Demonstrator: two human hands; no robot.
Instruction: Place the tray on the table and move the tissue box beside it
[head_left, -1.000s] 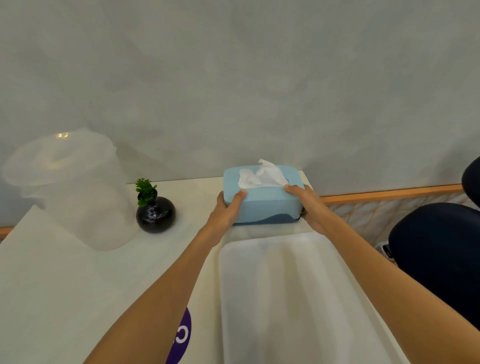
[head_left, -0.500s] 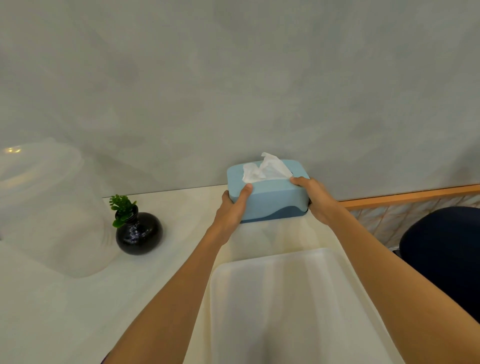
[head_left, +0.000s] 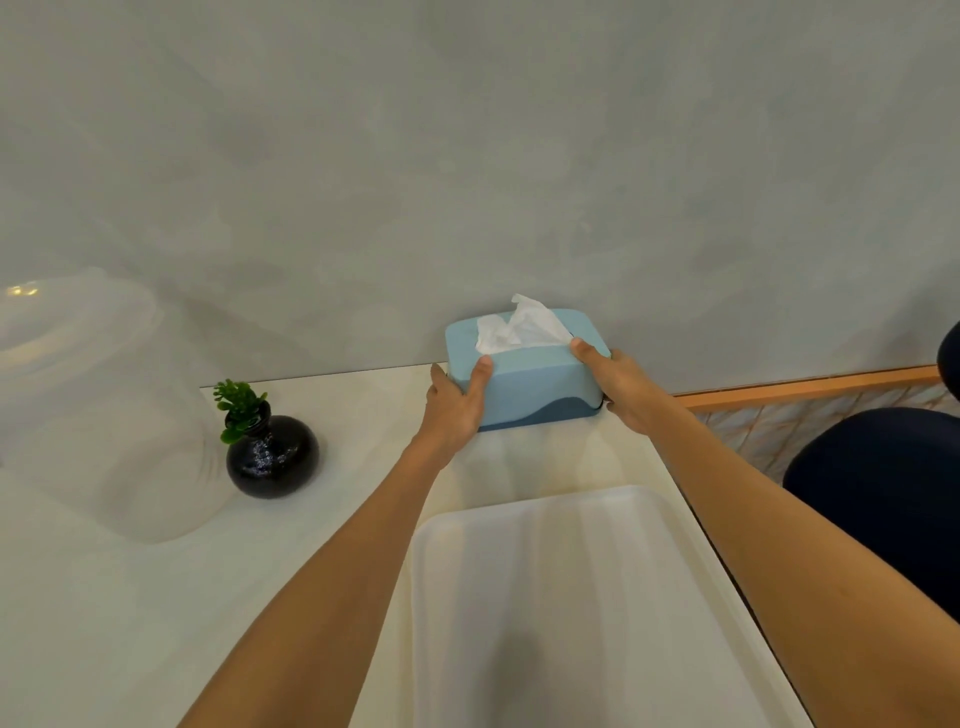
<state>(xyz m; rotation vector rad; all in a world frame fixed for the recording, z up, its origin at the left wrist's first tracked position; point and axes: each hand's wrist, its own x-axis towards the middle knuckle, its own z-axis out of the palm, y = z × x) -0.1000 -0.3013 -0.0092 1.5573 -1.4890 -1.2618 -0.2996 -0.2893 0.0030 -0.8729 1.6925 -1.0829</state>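
Observation:
A light blue tissue box (head_left: 535, 382) with a white tissue sticking out of its top stands at the far end of the cream table (head_left: 130, 597), close to the wall. My left hand (head_left: 454, 402) grips its left end and my right hand (head_left: 626, 387) grips its right end. A white rectangular tray (head_left: 571, 597) lies flat on the table nearer to me, between my forearms, with a gap of bare table between it and the box.
A round black vase with a small green plant (head_left: 270, 447) stands left of the box. A large clear plastic container (head_left: 98, 405) sits further left. A dark blue chair (head_left: 883, 493) is off the table's right edge.
The box, held in both hands, has moved away from the tray toward the wall. The view has shifted so the vase and container sit further left.

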